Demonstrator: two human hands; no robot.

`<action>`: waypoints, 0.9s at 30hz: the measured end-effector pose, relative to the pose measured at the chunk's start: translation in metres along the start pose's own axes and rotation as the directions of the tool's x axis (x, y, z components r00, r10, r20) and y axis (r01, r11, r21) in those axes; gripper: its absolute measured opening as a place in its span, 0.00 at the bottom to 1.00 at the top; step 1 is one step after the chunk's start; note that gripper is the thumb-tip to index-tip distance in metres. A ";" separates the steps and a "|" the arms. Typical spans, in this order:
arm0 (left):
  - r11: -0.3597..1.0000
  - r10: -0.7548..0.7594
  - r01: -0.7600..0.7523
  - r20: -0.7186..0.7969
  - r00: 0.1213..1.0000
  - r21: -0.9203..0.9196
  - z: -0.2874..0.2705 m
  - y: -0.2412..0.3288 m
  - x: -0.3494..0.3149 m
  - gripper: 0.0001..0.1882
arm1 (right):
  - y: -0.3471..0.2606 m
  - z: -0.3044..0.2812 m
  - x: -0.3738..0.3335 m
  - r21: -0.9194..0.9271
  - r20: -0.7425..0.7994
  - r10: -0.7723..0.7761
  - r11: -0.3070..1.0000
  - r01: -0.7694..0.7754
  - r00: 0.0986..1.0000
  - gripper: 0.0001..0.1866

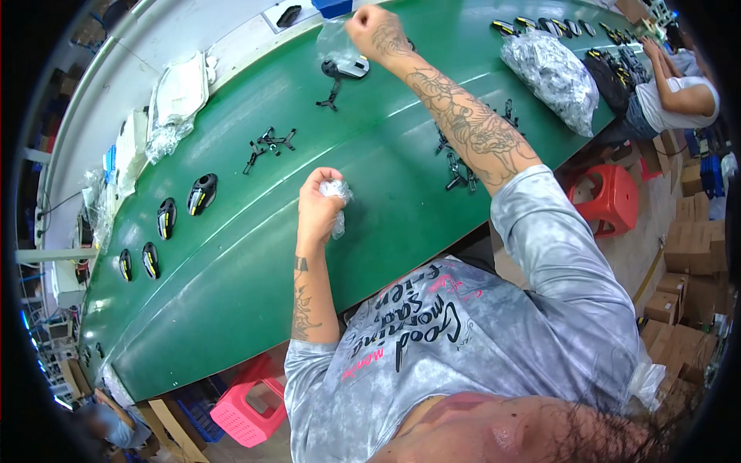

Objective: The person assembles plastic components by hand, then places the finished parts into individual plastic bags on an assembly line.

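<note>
My left hand (315, 212) is closed around a crumpled clear plastic bag (338, 224) above the near part of the green table. Stretched out toward the far side, my right hand (378, 37) pinches another clear plastic bag (332, 45), which hangs loosely to the left of the fingers. Just below that bag lies a black and silver rounded part (353, 68). A black jointed bracket (328, 99) sits next to it. Between my two hands, farther left, black multi-armed brackets (268, 142) rest on the table.
Several black oval parts with yellow stripes (202, 194) lie on the green table (231, 309) at left. A big bag of crumpled plastic (549, 77) is at right, near another person (675, 100). Red stools (606, 201) and a pink stool (251, 409) stand beside the table; cardboard boxes (695, 247) are stacked right.
</note>
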State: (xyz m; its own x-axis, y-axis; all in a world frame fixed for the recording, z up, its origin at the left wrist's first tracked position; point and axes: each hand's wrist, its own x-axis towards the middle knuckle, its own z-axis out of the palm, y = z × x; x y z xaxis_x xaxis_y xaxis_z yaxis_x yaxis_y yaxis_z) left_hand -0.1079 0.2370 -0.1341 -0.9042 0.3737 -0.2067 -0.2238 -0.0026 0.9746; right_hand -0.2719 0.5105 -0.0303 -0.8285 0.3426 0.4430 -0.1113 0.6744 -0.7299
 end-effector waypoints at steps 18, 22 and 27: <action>0.639 0.227 0.264 0.505 0.832 -0.722 0.125 0.021 0.054 0.29 | 0.028 -0.104 -0.206 0.254 0.099 -0.419 0.888 0.384 0.903 0.07; 0.516 0.020 0.341 0.410 0.912 -0.786 0.146 -0.003 0.071 0.18 | 0.048 -0.130 -0.204 0.066 0.451 -0.381 0.916 0.395 0.807 0.04; 0.872 -0.089 0.141 0.131 0.987 -0.470 0.149 0.004 0.077 0.02 | 0.076 -0.244 -0.090 -0.040 0.295 -0.418 0.893 0.448 0.859 0.12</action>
State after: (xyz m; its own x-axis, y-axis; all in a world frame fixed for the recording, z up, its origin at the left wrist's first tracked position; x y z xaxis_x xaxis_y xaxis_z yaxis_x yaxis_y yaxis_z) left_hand -0.1243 0.4037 -0.1334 -0.8253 0.4907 -0.2794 -0.4931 -0.3852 0.7801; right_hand -0.0712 0.6910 0.0011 -0.8274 -0.1802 0.5319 -0.4484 0.7822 -0.4326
